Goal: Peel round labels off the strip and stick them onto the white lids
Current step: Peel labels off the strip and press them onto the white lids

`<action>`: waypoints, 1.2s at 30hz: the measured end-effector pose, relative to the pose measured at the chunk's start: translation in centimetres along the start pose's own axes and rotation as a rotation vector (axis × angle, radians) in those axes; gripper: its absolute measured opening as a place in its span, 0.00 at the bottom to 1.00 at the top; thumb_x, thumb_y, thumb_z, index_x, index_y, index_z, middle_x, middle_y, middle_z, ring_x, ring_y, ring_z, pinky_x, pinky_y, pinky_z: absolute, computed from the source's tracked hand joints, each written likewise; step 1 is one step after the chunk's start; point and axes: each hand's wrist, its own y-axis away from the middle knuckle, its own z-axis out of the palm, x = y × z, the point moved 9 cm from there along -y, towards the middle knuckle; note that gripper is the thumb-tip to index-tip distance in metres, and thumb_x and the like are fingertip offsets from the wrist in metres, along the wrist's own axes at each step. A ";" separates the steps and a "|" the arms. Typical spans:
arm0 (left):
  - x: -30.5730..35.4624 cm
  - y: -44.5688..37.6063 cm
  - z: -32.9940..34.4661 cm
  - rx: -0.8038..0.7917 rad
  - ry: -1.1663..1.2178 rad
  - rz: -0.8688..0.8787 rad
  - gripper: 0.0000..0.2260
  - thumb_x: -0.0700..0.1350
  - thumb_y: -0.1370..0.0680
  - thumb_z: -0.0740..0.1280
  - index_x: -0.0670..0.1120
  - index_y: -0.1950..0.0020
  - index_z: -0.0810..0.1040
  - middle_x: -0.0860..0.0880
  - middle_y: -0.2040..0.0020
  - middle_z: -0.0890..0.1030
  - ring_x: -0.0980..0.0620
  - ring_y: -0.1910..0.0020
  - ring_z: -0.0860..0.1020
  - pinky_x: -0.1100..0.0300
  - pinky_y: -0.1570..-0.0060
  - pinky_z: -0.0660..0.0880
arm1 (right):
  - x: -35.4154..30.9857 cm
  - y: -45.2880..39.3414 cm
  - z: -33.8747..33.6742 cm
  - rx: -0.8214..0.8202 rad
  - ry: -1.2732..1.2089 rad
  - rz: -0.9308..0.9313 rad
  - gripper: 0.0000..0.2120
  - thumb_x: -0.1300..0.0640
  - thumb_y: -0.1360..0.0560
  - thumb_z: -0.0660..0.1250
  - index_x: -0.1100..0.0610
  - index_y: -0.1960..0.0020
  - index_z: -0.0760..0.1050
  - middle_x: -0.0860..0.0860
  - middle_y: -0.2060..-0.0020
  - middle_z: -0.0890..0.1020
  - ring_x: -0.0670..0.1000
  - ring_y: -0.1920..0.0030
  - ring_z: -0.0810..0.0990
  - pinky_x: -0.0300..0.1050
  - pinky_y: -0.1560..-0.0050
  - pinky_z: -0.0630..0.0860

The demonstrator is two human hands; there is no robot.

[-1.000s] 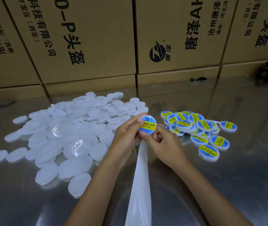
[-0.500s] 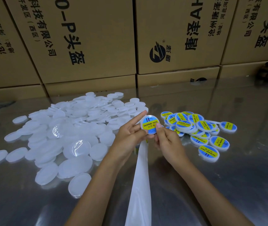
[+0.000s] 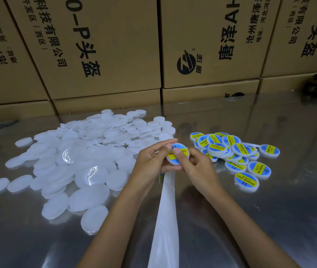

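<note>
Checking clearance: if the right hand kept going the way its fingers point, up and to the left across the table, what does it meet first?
The right hand already presses the labelled lid that the left hand holds, so that lid comes first. Past it, probably the pile of plain white lids; depth is unclear.

I see plain white lids (image 3: 88,198) on my shiny grey worktop (image 3: 269,219). The labels (image 3: 246,181) are blue with a yellow band. The strip (image 3: 166,219) is white. Brown boxes (image 3: 99,45) have black writing.

printed cardboard boxes (image 3: 103,45) stacked behind, reflective metal table (image 3: 269,209)
</note>
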 end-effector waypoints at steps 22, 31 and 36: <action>0.4 0.1 -2.3 0.206 -0.146 0.056 0.06 0.46 0.20 0.70 0.46 0.52 0.85 0.50 0.62 0.86 0.51 0.73 0.81 0.61 0.76 0.77 | -0.3 0.2 0.6 -0.015 0.155 -0.124 0.27 0.41 0.24 0.66 0.56 0.71 0.59 0.44 0.77 0.60 0.45 0.73 0.59 0.36 0.70 0.57; -0.3 -0.1 -0.7 0.051 -0.037 0.013 0.15 0.34 0.20 0.68 0.48 0.36 0.80 0.43 0.47 0.86 0.48 0.54 0.85 0.56 0.56 0.83 | 1.4 -0.5 -0.7 0.070 0.049 0.084 0.22 0.47 0.20 0.63 0.57 0.67 0.64 0.46 0.75 0.63 0.44 0.73 0.61 0.36 0.70 0.60; 0.1 -0.3 -2.8 0.182 0.009 0.020 0.12 0.36 0.20 0.66 0.45 0.38 0.80 0.46 0.47 0.86 0.45 0.49 0.85 0.57 0.57 0.82 | 3.8 -0.6 -3.7 0.267 -0.153 0.290 0.19 0.48 0.17 0.58 0.57 0.63 0.69 0.50 0.74 0.70 0.44 0.78 0.64 0.35 0.78 0.62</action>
